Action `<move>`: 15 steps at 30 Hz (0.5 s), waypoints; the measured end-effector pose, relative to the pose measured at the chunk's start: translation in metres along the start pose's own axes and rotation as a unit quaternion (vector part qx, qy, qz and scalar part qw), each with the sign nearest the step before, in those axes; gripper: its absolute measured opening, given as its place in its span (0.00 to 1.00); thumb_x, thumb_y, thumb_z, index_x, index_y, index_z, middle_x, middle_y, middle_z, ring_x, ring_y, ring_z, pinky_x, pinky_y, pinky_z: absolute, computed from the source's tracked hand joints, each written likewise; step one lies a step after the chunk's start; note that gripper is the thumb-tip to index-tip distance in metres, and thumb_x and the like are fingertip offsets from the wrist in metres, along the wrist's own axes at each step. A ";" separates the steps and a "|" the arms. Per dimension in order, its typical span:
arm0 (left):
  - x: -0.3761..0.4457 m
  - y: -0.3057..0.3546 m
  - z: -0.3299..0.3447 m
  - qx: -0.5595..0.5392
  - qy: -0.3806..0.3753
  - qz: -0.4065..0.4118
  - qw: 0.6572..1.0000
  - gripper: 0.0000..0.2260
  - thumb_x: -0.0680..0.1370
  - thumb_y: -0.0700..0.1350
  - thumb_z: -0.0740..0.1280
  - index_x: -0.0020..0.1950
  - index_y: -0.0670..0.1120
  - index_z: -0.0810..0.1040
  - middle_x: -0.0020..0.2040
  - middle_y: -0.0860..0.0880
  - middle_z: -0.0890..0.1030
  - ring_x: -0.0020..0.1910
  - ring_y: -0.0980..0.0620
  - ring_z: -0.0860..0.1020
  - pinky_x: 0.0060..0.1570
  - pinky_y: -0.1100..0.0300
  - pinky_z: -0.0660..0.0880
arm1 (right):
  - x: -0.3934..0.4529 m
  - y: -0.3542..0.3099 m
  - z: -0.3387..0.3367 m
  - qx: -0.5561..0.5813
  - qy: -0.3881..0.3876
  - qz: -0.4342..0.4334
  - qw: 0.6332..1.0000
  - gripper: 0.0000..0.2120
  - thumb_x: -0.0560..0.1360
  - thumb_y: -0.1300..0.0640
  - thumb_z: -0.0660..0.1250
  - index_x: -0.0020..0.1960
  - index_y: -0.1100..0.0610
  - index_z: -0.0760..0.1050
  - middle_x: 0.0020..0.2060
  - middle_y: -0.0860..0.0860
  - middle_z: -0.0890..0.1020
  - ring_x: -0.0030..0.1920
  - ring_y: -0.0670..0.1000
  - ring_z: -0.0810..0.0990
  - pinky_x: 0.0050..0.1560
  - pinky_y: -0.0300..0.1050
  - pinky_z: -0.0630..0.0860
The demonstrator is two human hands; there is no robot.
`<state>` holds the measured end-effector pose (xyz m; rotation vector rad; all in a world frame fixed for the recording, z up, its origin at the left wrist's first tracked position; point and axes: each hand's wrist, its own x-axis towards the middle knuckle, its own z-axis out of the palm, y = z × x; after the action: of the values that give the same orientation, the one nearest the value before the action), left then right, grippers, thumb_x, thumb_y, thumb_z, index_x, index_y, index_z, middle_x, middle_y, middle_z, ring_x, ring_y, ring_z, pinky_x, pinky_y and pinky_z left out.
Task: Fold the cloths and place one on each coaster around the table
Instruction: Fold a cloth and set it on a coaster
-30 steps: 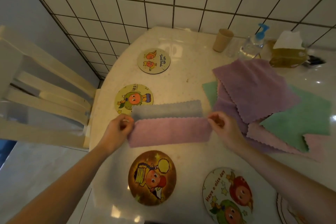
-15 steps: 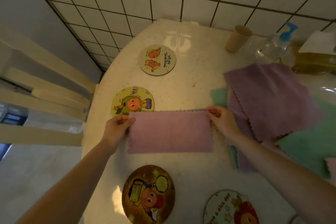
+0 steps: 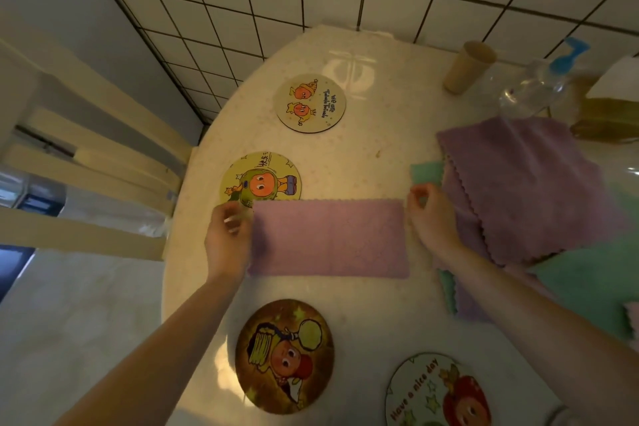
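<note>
- Pink cloth (image 3: 330,239) lies folded in half on the table (image 3: 373,156), a flat rectangle w/ its long axis running left-right, between the two hands.
- Left hand (image 3: 228,239) sits at the cloth's left short edge, fingers curled in at the far-left corner; looks like a pinch on the cloth, but contact is partly hidden.
- Right hand (image 3: 432,214) is at the far-right corner, thumb & fingertips drawn together just off the edge; can't tell if it has any fabric.
- Key relation: each hand is at one short end, so the next fold prob brings one end over the other, left-to-right or the reverse. Both hands equally near.
- Cloth's far edge overlaps the near rim of the yellow coaster (image 3: 260,176); brown coaster (image 3: 284,356) is on the near side, apart from the cloth. No coaster has a cloth on it yet.
- Texture: fuzzy microfibre, limp, zigzag-cut far edge. Coasters are round, flat, stiff, w/ cartoon prints.
- Unfolded cloth pile (image 3: 525,190) (purple, green) lies just right of the right hand.
</note>
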<state>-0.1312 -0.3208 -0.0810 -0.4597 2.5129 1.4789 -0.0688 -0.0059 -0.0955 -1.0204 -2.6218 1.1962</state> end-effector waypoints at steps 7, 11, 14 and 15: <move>-0.086 -0.054 0.025 0.378 -0.238 0.423 0.789 0.28 0.79 0.52 0.61 0.77 0.51 0.57 0.78 0.51 0.56 0.77 0.51 0.49 0.74 0.53 0.49 | -0.116 0.013 0.030 -0.282 -0.153 -0.459 0.829 0.25 0.73 0.62 0.53 0.70 0.60 0.67 0.68 0.55 0.71 0.69 0.56 0.68 0.67 0.54 0.68; -0.084 -0.074 0.024 0.487 -0.249 0.403 0.733 0.28 0.79 0.57 0.54 0.77 0.49 0.57 0.77 0.49 0.58 0.77 0.47 0.52 0.71 0.48 0.51 | -0.121 0.049 0.029 -0.367 -0.185 -0.467 0.783 0.31 0.71 0.66 0.48 0.75 0.60 0.58 0.73 0.55 0.63 0.74 0.56 0.61 0.72 0.54 0.59; -0.076 -0.082 0.004 0.500 -0.233 0.393 0.735 0.27 0.80 0.58 0.50 0.77 0.50 0.57 0.77 0.51 0.58 0.77 0.49 0.52 0.71 0.50 0.50 | -0.115 0.061 0.012 -0.385 -0.171 -0.466 0.778 0.29 0.72 0.67 0.50 0.73 0.61 0.60 0.72 0.56 0.66 0.72 0.56 0.64 0.69 0.54 0.59; -0.074 -0.085 -0.004 0.503 -0.224 0.384 0.742 0.27 0.80 0.59 0.48 0.77 0.50 0.56 0.78 0.51 0.57 0.77 0.50 0.51 0.72 0.51 0.49 | -0.114 0.064 0.005 -0.381 -0.168 -0.467 0.780 0.28 0.73 0.67 0.50 0.72 0.61 0.63 0.71 0.56 0.68 0.71 0.56 0.66 0.69 0.52 0.62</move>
<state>-0.0323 -0.3500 -0.1250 1.0637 2.6409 0.0431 0.0518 -0.0476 -0.1224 0.6156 -3.1932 0.0474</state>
